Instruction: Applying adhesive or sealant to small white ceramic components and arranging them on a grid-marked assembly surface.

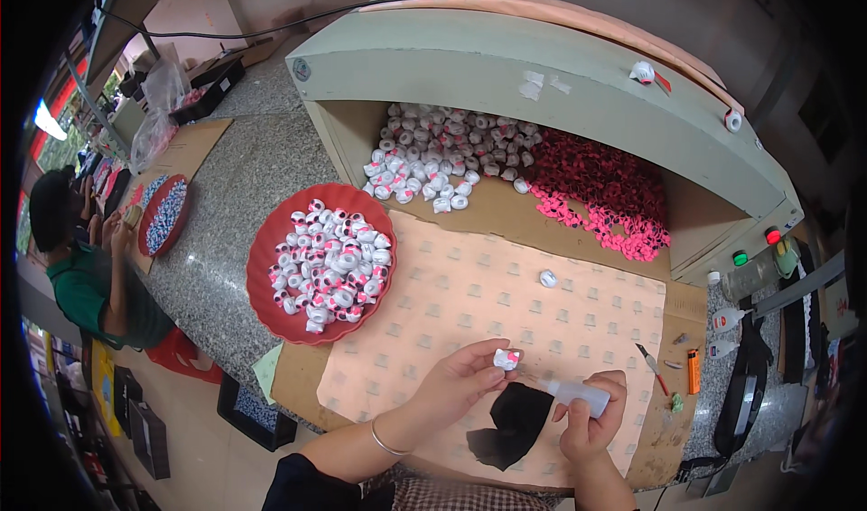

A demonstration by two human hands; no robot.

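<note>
Nearest the camera, the left hand (461, 376) pinches a small white-and-pink cap (507, 359) between thumb and fingertips, just left of the nozzle of a small squeeze bottle (578, 394) gripped in the closed right hand (591, 421). A black cloth (515, 425) lies under and between the hands on the patterned sheet (470, 294). Farther left, a red plate (271, 267) holds a heap of similar caps (330, 265). At the far side, a box-like machine (506, 69) shelters piles of white caps (442, 154) and pink rings (605, 190).
</note>
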